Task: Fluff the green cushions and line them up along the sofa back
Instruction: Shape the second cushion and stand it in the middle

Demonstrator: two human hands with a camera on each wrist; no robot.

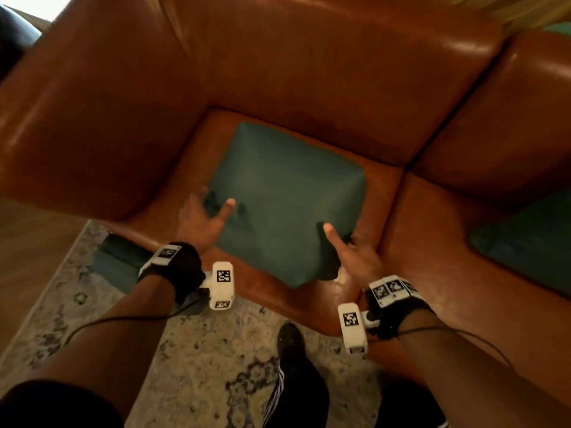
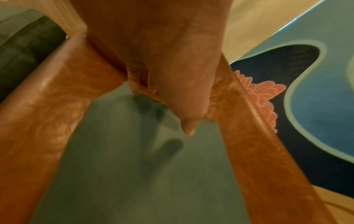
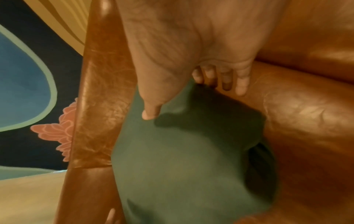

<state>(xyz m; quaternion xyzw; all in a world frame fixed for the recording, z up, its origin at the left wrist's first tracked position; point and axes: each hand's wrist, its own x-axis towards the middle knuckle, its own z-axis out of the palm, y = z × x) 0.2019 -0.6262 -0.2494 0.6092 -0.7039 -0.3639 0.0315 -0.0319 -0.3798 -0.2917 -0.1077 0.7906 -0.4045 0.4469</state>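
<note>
A plump square dark-green fabric cushion [image 1: 287,205] lies flat on the brown leather sofa [image 1: 278,72] seat; left hand [image 1: 200,217] and right hand [image 1: 355,251], fingers spread, flank its near corners.

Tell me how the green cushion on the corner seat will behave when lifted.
The green cushion looks soft and plump, so it will probably sag between the left hand and right hand. Its smooth cover may slide easily on the leather seat.

Head looks down; wrist views, close, share the cushion [image 1: 284,205].
</note>
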